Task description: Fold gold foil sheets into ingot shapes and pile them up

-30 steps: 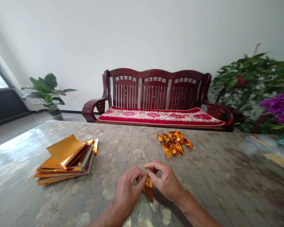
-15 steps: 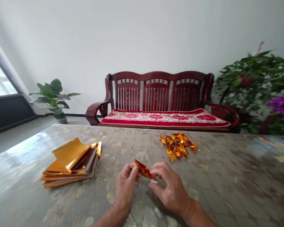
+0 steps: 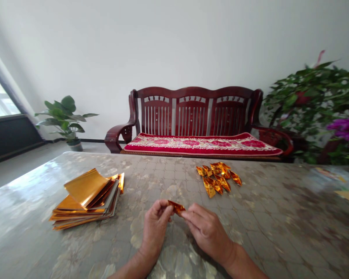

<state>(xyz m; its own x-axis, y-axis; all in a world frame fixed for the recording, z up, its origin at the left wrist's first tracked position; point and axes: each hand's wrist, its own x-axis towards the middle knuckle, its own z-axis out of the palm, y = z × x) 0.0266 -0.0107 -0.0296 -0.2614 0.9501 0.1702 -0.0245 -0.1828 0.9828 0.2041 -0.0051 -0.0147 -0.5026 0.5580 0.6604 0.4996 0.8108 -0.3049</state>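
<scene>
Between my hands, over the near middle of the table, is a folded piece of gold foil paper (image 3: 177, 207). My left hand (image 3: 156, 223) pinches its left end between thumb and fingers. The right end is gripped by my right hand (image 3: 206, 228), whose closed fingers hide that tip. Beyond my right hand lies a cluster of folded gold paper ingots (image 3: 216, 180), pointed at the ends. To the left rests an uneven stack of gold foil sheets (image 3: 84, 205), the top ones fanned and slightly curled.
A patterned, glossy cover lies over the table (image 3: 151, 174). Clear plastic packaging (image 3: 334, 178) sits at the right edge. Past the table stand a dark red wooden bench (image 3: 192, 116) with a floral cushion, a potted plant (image 3: 65, 120) and leafy greenery (image 3: 302, 100).
My right hand's fingers have closed on the right end of the folded foil, covering its tip. The left hand keeps its hold; the stack and the ingots stay put.
</scene>
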